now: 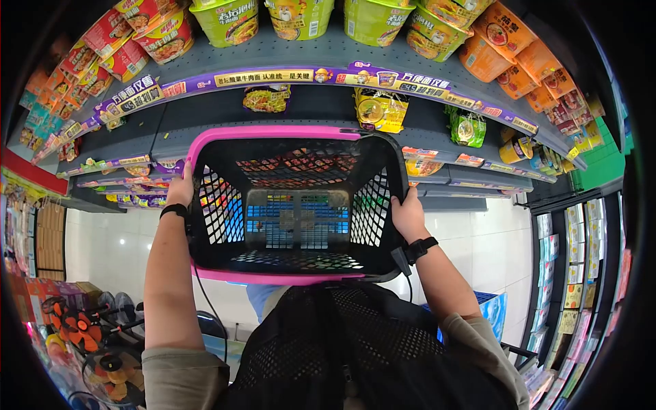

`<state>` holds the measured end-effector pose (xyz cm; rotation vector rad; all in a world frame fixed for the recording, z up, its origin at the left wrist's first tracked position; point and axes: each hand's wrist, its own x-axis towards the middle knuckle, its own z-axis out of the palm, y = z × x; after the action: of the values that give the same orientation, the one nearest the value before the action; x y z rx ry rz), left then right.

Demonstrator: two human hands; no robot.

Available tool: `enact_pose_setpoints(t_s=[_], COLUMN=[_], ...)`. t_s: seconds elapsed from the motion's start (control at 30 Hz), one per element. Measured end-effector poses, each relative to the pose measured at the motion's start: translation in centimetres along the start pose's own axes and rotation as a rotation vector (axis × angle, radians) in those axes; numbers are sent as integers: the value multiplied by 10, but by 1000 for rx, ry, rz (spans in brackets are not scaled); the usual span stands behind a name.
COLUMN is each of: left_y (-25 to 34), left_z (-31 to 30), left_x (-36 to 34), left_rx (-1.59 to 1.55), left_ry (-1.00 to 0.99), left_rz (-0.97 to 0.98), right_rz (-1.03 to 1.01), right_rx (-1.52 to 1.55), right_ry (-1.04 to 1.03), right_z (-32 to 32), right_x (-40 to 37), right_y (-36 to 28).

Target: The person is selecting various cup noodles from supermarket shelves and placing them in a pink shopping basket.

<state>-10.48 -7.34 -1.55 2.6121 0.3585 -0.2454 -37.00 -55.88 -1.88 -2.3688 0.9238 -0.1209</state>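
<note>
A black plastic shopping basket (297,268) with a pink and black rim is held out level in front of me, with nothing lying in it. Lattice walls and a slotted bottom let the floor and shelf colours show through. My left hand (180,189) grips its left rim, thumb up along the pink edge. On the opposite side my right hand (408,215) is closed around the black rim. Fingers of both hands are partly hidden behind the basket walls. Each wrist wears a black band, and cables hang near both.
Ahead, a dark shelf (198,109) carries green noodle tubs (229,22), red tubs (164,37) and orange tubs (509,31). Below stand a yellow noodle packet (380,111) and a green packet (468,128). Orange-bladed fans (78,328) are lower left; another goods rack (570,273) is at right.
</note>
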Motion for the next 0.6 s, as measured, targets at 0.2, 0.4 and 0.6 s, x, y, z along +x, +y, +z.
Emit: enact_pose_setpoints(t_s=[0.2,0.4,0.6], left_y=[-5,-23,-16], left_z=[1,12,6], left_x=[3,26,18], left_rx=[-13,-37,-26], left_ry=[8,-21,-47], left_rz=[19,5,-45], right_rz=[27,-122,-76], right_rx=[11,172,223], right_ry=[-33,-314,-141], right_z=[-7,-32,-87], right_x=[0,5,26], right_y=[-1,8,-7])
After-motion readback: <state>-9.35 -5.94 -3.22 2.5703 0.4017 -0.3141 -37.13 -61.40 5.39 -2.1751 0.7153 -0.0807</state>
